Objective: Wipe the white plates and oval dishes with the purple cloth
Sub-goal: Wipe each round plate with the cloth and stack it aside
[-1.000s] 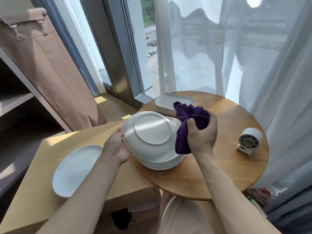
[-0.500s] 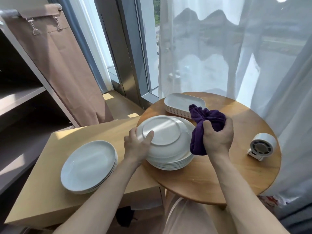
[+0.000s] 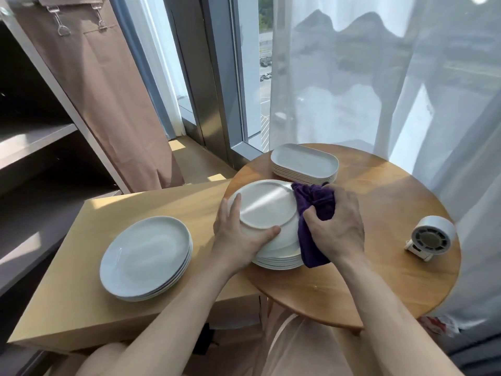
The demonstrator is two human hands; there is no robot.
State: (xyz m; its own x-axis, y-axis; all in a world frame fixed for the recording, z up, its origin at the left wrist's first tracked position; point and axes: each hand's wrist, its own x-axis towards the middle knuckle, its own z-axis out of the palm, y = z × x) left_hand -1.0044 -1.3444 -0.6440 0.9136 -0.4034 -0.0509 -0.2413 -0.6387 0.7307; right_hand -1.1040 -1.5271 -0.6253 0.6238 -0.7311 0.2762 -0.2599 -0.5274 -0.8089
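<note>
On the round wooden table, the left hand now clamps the upturned plate atop its stack, while the right hand, clutching the bunched purple cloth, has dropped onto the plate's right rim: wiping likely resumes. Behind, the oval dishes sit stacked

Bright window daylight, wide-angle edge distortion

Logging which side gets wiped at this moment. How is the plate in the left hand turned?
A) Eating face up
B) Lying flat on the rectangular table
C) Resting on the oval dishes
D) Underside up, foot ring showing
D: the left hand grips the plate with its round foot ring facing the camera, above the stack on the round table, while the right hand holds the purple cloth against its right edge.
</note>
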